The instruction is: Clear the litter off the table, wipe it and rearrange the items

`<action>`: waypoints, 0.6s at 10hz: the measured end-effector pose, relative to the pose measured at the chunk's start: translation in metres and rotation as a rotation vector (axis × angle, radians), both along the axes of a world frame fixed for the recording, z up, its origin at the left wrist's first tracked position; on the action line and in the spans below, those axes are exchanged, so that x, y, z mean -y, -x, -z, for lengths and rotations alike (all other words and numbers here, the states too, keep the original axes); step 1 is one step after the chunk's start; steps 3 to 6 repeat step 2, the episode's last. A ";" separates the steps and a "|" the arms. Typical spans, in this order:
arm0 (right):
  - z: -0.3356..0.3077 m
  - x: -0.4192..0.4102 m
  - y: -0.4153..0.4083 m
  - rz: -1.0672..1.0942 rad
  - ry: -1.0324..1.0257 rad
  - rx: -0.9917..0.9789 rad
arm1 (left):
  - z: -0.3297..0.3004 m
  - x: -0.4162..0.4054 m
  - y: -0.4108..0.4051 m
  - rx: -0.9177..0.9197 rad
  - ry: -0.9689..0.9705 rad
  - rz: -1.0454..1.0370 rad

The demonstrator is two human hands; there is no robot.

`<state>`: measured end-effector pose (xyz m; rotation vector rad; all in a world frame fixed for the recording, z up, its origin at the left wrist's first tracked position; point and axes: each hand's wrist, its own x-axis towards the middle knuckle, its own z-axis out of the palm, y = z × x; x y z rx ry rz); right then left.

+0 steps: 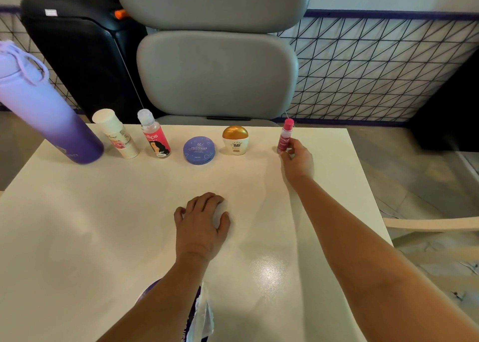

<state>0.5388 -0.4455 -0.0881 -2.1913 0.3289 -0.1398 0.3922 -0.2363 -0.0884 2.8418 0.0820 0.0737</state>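
Head view looks down on a white tabletop (pixel 103 238) with a row of toiletries along its far edge. From ten o'clock to one o'clock stand a purple water bottle (pixel 49 113), a white tube (pixel 116 134), a pink-labelled clear bottle (pixel 154 134), a flat blue face powder compact (pixel 198 150) and a gold-capped sunscreen jar (pixel 235 140). At one o'clock the right hand (pixel 295 160) grips a small pink bottle (pixel 285 135), upright on the tabletop. Left hand (pixel 201 225) rests at centre, fingers curled over a white wipe (pixel 220 216). A purple wipes packet (pixel 199 315) lies at six o'clock.
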 end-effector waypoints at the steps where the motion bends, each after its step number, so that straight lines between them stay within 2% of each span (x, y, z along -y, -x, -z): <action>1: 0.000 0.000 0.000 -0.003 0.012 0.002 | 0.000 0.000 0.001 0.003 0.001 0.005; 6: -0.002 0.000 0.000 0.006 0.000 0.040 | -0.001 0.001 -0.001 0.008 0.008 0.001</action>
